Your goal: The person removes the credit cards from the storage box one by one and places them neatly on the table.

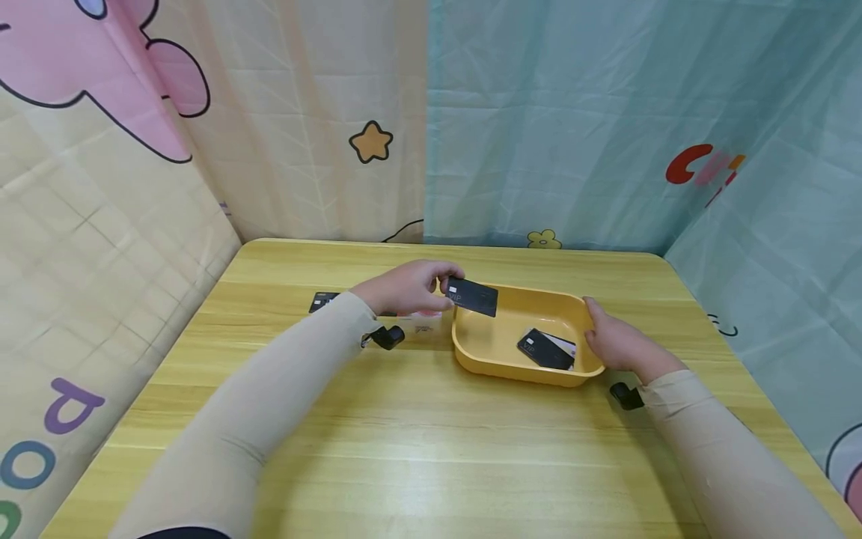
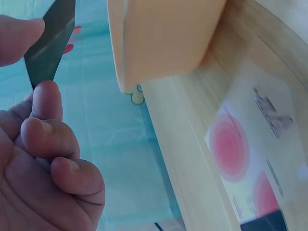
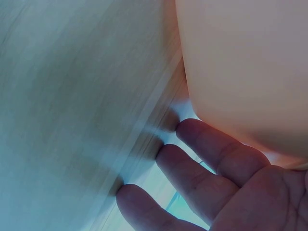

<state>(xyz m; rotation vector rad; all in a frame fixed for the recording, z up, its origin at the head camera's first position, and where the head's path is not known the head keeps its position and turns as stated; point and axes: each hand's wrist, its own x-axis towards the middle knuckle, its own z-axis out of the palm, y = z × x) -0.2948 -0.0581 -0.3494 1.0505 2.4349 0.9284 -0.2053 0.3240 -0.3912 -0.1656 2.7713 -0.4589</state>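
Observation:
My left hand point(image 1: 412, 288) pinches a black VIP card point(image 1: 473, 297) between thumb and fingers, above the left rim of a yellow plastic basket point(image 1: 518, 368). The left wrist view shows the same card point(image 2: 52, 45) nearly edge-on, with the other fingers curled below it. Inside the basket lie a black card point(image 1: 544, 349) and a paler card partly under it. At the right end of the basket, my right hand point(image 1: 622, 344) holds the rim with its thumb over the edge. In the right wrist view its fingers point(image 3: 197, 178) extend beside the outer wall, low over the table.
Left of the basket, a white card with pink circles point(image 2: 230, 147) lies on the wooden table point(image 1: 417, 449). Another black card point(image 1: 322, 301) shows beyond my left forearm, partly hidden. Printed curtains point(image 1: 539, 135) stand behind the table and along both sides.

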